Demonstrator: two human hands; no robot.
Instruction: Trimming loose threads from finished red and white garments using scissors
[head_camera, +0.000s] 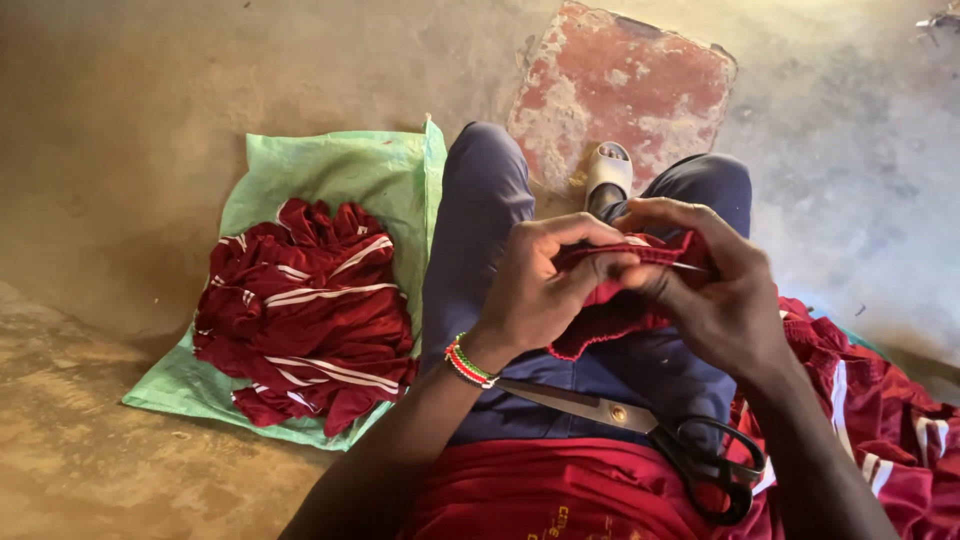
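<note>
Over my lap, left hand (535, 290) and right hand (715, 295) each pinch the maroon cloth piece (615, 300), stretched taut between them. I judge it light, limp, slightly slick; grip best at the folded edge. Scissors (650, 430) rest on my thigh.

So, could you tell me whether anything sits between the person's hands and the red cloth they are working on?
Nothing visible does: the left hand and the right hand both already pinch the red cloth directly. The scissors lie apart on the lap.
</note>
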